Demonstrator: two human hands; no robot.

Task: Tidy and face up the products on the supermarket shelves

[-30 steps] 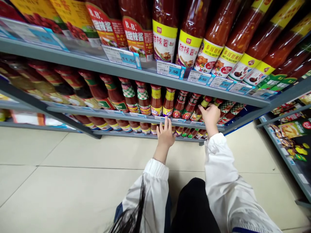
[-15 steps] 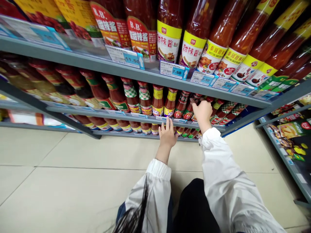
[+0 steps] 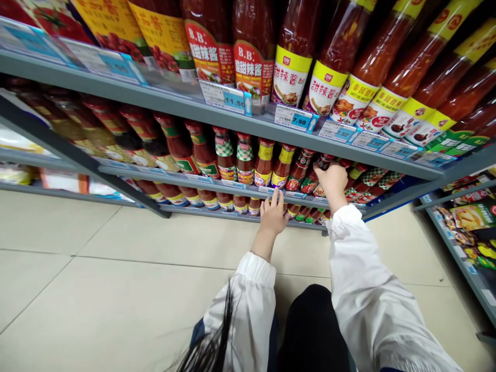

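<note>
On the middle shelf, my right hand (image 3: 332, 180) is closed around the upper part of a red sauce bottle (image 3: 319, 191), and covers much of it. Small sauce bottles with dark caps (image 3: 300, 169) stand just left of that hand. My left hand (image 3: 273, 213) holds nothing. Its fingers are spread, with the tips at the front edge of the middle shelf (image 3: 232, 184), below a yellow-necked sauce bottle (image 3: 281, 166). Whether the fingertips touch the edge is hard to tell.
Tall chili sauce bottles (image 3: 292, 72) line the upper shelf above my hands, with price tags (image 3: 296, 118) along its lip. More bottles (image 3: 207, 198) stand on the bottom shelf. A slanted shelf post (image 3: 127, 186) is at left; another rack (image 3: 457, 235) with packets stands at right.
The view has shifted, so shelves and bottles sit further right in the picture. Both hands keep about the same place against the middle shelf.
</note>
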